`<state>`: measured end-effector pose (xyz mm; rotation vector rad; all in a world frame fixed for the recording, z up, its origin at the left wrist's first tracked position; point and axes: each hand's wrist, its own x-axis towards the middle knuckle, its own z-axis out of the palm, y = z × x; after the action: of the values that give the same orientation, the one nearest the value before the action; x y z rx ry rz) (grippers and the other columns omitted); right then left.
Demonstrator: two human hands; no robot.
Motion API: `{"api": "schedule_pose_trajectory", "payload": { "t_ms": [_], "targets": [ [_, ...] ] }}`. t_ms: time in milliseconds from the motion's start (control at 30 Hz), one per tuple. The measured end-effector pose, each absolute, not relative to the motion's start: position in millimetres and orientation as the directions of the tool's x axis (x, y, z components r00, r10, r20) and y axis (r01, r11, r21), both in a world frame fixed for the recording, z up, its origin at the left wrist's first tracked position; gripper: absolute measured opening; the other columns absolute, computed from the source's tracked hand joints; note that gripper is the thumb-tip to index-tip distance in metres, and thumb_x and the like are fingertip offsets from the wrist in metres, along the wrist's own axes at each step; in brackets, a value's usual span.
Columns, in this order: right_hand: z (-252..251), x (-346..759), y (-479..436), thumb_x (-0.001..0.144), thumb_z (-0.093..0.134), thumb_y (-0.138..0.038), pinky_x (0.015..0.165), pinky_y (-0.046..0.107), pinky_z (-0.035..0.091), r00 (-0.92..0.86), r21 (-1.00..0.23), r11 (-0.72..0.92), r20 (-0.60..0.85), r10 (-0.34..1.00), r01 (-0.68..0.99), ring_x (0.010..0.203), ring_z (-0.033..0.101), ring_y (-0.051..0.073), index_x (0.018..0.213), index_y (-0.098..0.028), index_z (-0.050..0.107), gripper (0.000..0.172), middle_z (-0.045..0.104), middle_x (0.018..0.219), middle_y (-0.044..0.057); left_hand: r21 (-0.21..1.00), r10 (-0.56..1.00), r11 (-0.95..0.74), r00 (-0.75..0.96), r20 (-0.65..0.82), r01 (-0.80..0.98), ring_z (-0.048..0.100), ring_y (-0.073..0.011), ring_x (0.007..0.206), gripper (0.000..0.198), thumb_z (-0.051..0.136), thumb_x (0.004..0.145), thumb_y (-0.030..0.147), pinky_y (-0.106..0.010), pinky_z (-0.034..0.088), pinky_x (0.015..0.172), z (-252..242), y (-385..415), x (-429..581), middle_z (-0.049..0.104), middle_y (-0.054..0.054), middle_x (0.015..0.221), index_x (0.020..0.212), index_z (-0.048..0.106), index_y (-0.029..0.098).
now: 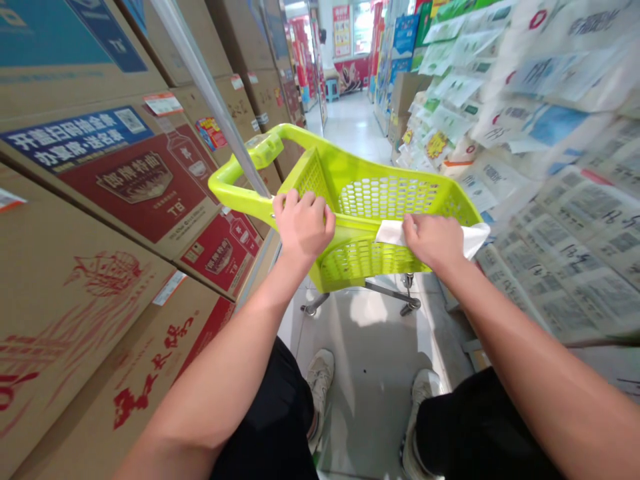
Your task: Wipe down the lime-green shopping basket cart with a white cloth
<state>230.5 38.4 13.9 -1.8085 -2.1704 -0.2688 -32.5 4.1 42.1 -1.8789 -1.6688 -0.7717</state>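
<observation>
In front of me stands a lime-green plastic shopping cart (395, 170) on grey wheeled legs, turned side-on, its push handle to the left. My left hand (303, 223) is closed over the near rim, close to the handle. Farther right on that rim, my right hand (435, 239) presses a white cloth or wipe (390, 232), which shows on both sides of the fingers. A silver metal pole (210, 90) slants from the upper left down to the cart beside my left hand; I cannot tell whether it is attached.
Stacked cardboard cartons (150, 173) line the left side. Bagged goods (555, 133) fill the right side, close to the cart. A tiled aisle floor (350, 127) runs ahead to a blue stool (331, 89). My shoes (320, 387) are on the floor behind the cart.
</observation>
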Motion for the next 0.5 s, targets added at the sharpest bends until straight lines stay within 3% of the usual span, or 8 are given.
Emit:
{"api": "schedule_pose_trajectory", "payload": {
  "t_ms": [267,400,500],
  "targets": [
    [19,162,14,0.109,0.031,-0.05,0.089,0.04,0.036,-0.472,-0.07,0.578,0.503,0.724,0.813,0.109,0.062,0.032,0.127,-0.015,0.064,0.051,0.073,0.12,0.018,0.041,0.721,-0.165,0.093,0.687,0.985,0.056,-0.0344,0.108,0.028,0.042,0.101,0.034,-0.056,0.031,0.103,42,-7,-14,0.07,-0.012,0.099,0.096,0.067,0.024],
    [17,188,27,0.111,0.024,-0.046,0.081,0.038,0.034,-0.466,-0.086,0.557,0.452,0.76,0.826,0.098,0.063,0.029,0.111,-0.02,0.07,0.053,0.076,0.107,0.012,0.032,0.714,-0.164,0.097,0.693,0.986,0.056,-0.0345,0.108,0.028,0.042,0.101,0.036,-0.055,0.031,0.103,39,-2,-24,0.069,-0.012,0.099,0.096,0.066,0.024],
    [7,221,39,0.11,0.032,-0.048,0.079,0.037,0.033,-0.427,-0.061,0.512,0.472,0.771,0.857,0.097,0.064,0.03,0.104,-0.02,0.073,0.05,0.076,0.101,0.012,0.016,0.7,-0.157,0.1,0.707,0.988,0.056,-0.0343,0.107,0.025,0.045,0.1,0.037,-0.055,0.032,0.102,37,5,-35,0.068,-0.011,0.097,0.092,0.065,0.023]
  ]
}}
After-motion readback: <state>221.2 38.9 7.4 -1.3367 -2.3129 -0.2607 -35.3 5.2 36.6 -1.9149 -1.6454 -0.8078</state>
